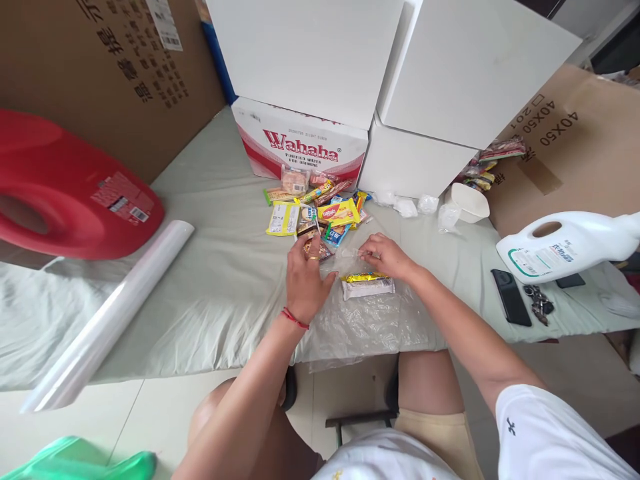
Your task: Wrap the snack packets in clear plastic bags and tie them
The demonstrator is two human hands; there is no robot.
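Observation:
My left hand (306,277) reaches over the near edge of a heap of wrapped snacks. Its fingertips touch a brown snack packet (323,251), and the thumb is held apart from the fingers. To its right, my right hand (386,256) has its fingers pinched together on clear plastic film (349,257). Between the hands, a yellow snack bar (366,277) and a white-wrapped bar (369,288) lie side by side on a clear plastic sheet (345,330). A yellow wafer packet (339,213) and a pale yellow packet (283,219) are farther back in the heap.
A Wahaha carton (305,143) and white boxes (425,157) stand behind the snacks. At left are a red jug (75,193) and a film roll (115,313). At right are crumpled plastic bits, a white tub (470,203), a white bottle (565,243), a phone (511,297) and keys (539,303).

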